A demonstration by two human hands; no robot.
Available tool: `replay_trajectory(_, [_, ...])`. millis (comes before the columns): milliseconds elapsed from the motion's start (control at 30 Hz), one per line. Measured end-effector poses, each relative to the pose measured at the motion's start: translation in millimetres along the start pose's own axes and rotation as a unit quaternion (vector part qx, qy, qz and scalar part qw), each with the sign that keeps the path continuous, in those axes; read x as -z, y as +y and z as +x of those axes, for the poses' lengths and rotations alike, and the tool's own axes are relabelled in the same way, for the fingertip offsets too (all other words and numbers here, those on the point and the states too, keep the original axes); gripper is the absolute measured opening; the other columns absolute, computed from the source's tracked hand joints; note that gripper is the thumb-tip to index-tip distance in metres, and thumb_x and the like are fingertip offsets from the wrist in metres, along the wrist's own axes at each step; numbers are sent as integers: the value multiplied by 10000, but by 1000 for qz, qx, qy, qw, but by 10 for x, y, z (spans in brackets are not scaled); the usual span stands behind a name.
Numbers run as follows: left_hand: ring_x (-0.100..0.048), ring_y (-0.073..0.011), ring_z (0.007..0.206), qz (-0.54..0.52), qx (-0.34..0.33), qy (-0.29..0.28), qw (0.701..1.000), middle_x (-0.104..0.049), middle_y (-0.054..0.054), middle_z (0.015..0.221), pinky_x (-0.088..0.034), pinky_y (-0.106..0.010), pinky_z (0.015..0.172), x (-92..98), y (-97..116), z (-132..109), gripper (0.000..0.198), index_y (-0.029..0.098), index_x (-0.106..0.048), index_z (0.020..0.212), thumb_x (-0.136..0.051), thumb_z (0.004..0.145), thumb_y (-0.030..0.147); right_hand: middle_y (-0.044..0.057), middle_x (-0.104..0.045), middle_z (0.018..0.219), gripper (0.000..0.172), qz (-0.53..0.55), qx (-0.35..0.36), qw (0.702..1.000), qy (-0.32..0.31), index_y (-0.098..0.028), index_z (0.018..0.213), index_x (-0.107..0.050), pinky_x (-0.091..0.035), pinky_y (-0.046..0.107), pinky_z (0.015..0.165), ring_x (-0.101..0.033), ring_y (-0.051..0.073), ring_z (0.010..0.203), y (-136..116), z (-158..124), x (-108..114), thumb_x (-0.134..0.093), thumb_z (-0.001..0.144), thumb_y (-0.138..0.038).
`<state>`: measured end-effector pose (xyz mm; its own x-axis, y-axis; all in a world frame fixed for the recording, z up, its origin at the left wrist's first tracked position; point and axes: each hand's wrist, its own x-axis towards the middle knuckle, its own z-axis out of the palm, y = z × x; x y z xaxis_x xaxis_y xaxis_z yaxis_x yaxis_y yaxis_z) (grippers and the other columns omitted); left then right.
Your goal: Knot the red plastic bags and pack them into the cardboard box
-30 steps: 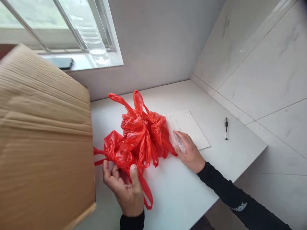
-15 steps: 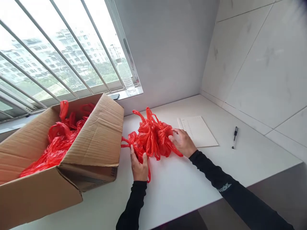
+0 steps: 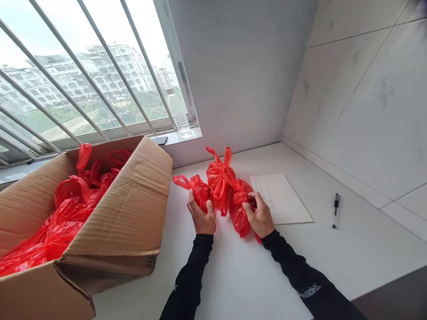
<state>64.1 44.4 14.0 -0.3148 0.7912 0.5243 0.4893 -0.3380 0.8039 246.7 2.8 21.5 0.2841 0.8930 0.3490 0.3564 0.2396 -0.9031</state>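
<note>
Three knotted red plastic bags sit bunched together on the white table. My left hand [image 3: 202, 218] has its fingers and thumb around the left red plastic bag [image 3: 200, 193], whose handle loop points left. Close to its knot, my right hand [image 3: 262, 217] grips the right red plastic bag [image 3: 239, 215]. Between them is the middle red plastic bag [image 3: 218, 178], its two handle loops standing up, touched by neither hand as far as I can see. What the bags contain is hidden by the crumpled plastic.
An open cardboard box [image 3: 133, 195] holding several red plastic bags [image 3: 71, 213] stands at the left. Behind my right hand lies a paper pad [image 3: 287, 200], with a pen [image 3: 336, 211] farther right. A clear bottle [image 3: 180, 118] and a phone [image 3: 160, 140] rest on the windowsill.
My left hand has moved away from me, carrying the left bag along. The right bag now stands apart from the middle one, with my right hand closed on it. The view has shifted slightly.
</note>
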Motion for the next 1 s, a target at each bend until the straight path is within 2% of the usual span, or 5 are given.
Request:
replay_trajectory(167, [-381,-286,1358,44,-83,-12,995,-444,-166,1410,-295,-499,1130,498,93,-345,496,192,-435,1388,-524,900,218,50,-648,935,196,80,-49,995,23,-213,978,-543,-542,369,788,-635,207,831,-232,-325,-86,-580,877,-378])
replay_trajectory(333, [-488,-300,1252,66,-183,-106,975,-586,-109,1288,-363,-498,1058,909,116,-609,357,239,-592,1230,-556,875,221,50,-679,893,229,127,-77,980,-134,-216,1020,-588,-575,342,708,-667,196,766,-489,-614,-170,-554,911,-414])
replay_trajectory(467, [-583,-266,1050,88,-195,-116,970,-686,-62,1014,-432,-433,942,946,34,-632,178,246,-691,973,-609,840,161,43,-664,913,194,-6,39,993,-110,-235,1084,-602,-544,380,794,-640,204,824,-577,-476,-187,-538,921,-318])
replay_trajectory(600, [-576,-253,1022,84,-178,-132,971,-684,-63,1027,-431,-407,905,931,-33,-616,166,229,-670,1004,-625,849,191,54,-665,1071,240,-94,179,960,-195,-252,1096,-640,-469,446,956,-583,245,1028,-493,-297,-287,-616,858,-228])
replay_trajectory(1000, [-562,-249,963,103,-121,-128,979,-671,-57,991,-410,-390,860,973,-108,-604,97,222,-637,964,-609,875,247,41,-662,952,126,-103,168,968,-156,-260,1008,-647,-486,426,882,-580,235,921,-306,-424,-308,-599,891,-249])
